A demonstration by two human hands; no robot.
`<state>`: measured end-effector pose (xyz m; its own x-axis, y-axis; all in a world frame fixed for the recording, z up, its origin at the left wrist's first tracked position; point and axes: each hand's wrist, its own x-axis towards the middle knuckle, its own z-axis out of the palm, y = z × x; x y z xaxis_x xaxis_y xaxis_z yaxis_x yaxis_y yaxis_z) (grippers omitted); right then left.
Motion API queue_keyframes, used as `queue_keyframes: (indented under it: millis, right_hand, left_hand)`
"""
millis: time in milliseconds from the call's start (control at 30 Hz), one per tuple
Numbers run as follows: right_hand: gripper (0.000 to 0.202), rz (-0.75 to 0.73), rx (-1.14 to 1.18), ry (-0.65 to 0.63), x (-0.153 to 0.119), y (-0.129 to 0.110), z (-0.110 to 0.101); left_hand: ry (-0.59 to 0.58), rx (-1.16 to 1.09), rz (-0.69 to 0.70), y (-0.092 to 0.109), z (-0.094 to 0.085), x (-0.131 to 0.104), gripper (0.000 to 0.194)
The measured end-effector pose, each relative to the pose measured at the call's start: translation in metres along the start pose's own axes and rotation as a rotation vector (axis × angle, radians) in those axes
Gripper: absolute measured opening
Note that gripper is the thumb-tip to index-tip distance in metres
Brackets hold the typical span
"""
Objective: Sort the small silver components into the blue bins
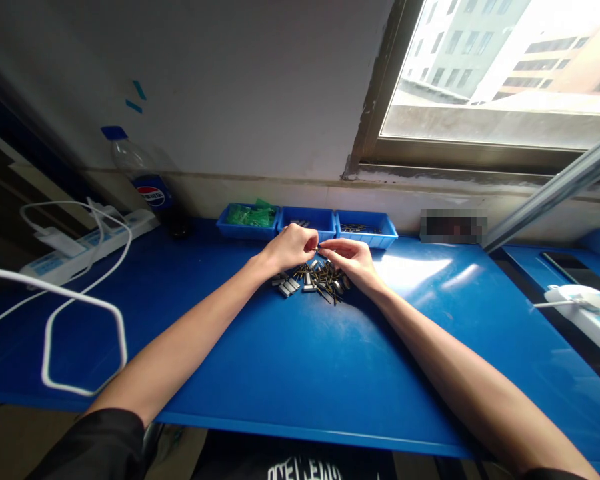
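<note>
My left hand (293, 249) is closed above a pile of small metal parts (325, 279), its fingertips pinched on something too small to make out. Facing it, my right hand (349, 259) is closed too, thumb and forefinger meeting at the same spot. The pile mixes thin dark and brass-coloured pins with silver rectangular pieces (289, 287) on the blue table (280, 373). Just behind the hands stand three blue bins: the left bin (247, 232) holds green material, the middle bin (325, 218) some metal pieces, and the right bin (367, 238) thin pins.
At the back left stands a cola bottle (153, 193). Beside it, a white power strip (90, 250) has white cables (123, 333) looping over the table's left side. Another power strip (593, 320) and a dark phone (573, 270) lie at the right. A metal bar slants down near the window.
</note>
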<state>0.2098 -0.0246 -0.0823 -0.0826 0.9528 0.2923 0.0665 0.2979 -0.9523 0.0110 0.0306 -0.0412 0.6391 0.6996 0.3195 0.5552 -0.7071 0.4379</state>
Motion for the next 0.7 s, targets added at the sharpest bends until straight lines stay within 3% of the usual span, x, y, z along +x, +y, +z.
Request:
queue_keyframes:
  millis: [200, 367, 433, 533, 700]
  right_hand:
    - [0.035, 0.026, 0.033, 0.012, -0.001, -0.006, 0.0]
    - [0.035, -0.064, -0.042, 0.362, 0.0, 0.001, 0.003]
    - [0.039, -0.085, -0.099, 0.435, 0.002, 0.005, 0.002]
    - [0.043, -0.089, -0.127, 0.437, 0.004, 0.009, 0.001]
    - [0.035, -0.097, -0.107, 0.408, 0.005, 0.008, 0.001]
  left_hand:
    - [-0.012, -0.02, -0.036, 0.0, -0.006, 0.0, 0.01]
    - [-0.213, 0.014, -0.108, -0.002, -0.02, -0.003, 0.023]
    - [-0.315, 0.035, -0.088, -0.002, -0.024, -0.003, 0.023]
    - [-0.368, 0.047, -0.072, -0.003, -0.025, -0.003, 0.023]
    - [-0.321, -0.009, -0.099, -0.002, -0.016, -0.003, 0.026]
